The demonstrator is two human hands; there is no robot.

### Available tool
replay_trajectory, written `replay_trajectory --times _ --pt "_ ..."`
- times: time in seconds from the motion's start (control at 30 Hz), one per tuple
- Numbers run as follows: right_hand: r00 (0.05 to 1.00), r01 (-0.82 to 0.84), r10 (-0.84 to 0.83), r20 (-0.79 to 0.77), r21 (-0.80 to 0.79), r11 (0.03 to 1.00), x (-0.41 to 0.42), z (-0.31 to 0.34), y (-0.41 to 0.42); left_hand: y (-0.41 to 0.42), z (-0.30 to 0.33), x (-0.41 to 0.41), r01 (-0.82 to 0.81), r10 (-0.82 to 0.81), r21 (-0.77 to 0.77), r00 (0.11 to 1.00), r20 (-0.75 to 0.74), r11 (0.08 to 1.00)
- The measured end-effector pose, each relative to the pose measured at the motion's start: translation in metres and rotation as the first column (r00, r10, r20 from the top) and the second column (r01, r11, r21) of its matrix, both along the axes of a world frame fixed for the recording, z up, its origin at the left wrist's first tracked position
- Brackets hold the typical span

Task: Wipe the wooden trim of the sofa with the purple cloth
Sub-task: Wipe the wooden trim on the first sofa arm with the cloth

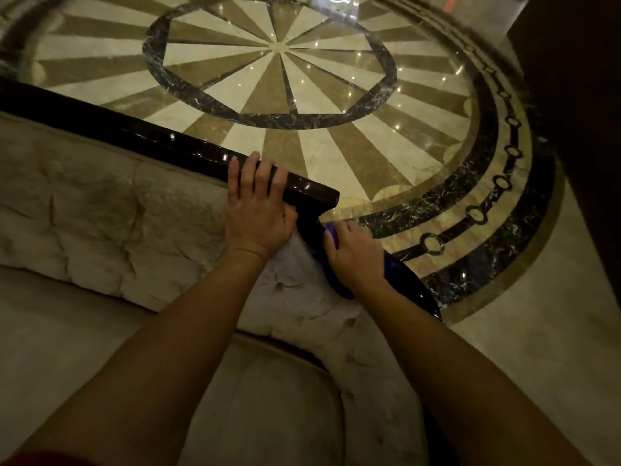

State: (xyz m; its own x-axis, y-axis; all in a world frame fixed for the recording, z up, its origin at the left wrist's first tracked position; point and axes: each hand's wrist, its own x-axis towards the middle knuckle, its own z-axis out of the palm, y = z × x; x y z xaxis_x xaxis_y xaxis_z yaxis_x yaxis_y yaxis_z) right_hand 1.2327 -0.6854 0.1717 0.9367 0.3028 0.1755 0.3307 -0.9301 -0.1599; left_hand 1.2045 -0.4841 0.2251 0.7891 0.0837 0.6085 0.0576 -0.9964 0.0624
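I see the wooden trim running from upper left down to its end at right — my left hand lies on it, fingers draped over. My right hand clamps the purple cloth against the trim's downward-curving arm section.

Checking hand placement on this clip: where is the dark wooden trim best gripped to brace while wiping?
Grip the top rail of the wooden trim near its end, from above on the cushion side, as the left hand does: it is rounded and fingers can wrap over it.
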Motion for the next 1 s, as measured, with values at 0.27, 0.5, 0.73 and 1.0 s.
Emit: replay_trajectory --times 0.27,0.5,0.73,1.0 --pt "0.935 0.257 -0.258 -0.243 -0.034 0.966 -0.037 0.019 -0.102 -0.011 -0.006 -0.031 -0.012 0.004 -0.079 0.995 -0.099 0.997" --pt "0.836 0.481 -0.451 -0.313 0.022 0.876 -0.112 -0.012 -0.157 -0.055 -0.068 -0.081 -0.091 0.045 -0.159 0.962 -0.27 0.983" --pt "0.648 0.631 -0.583 -0.491 -0.083 0.771 -0.287 -0.08 -0.222 -0.091 -0.057 -0.087 -0.204 0.141 -0.216 0.951 -0.274 0.955" --pt "0.546 0.597 -0.637 -0.544 -0.281 0.751 -0.36 -0.07 -0.235 -0.164 -0.077 -0.197 -0.023 -0.319 -0.447 0.668 -0.672 0.894"
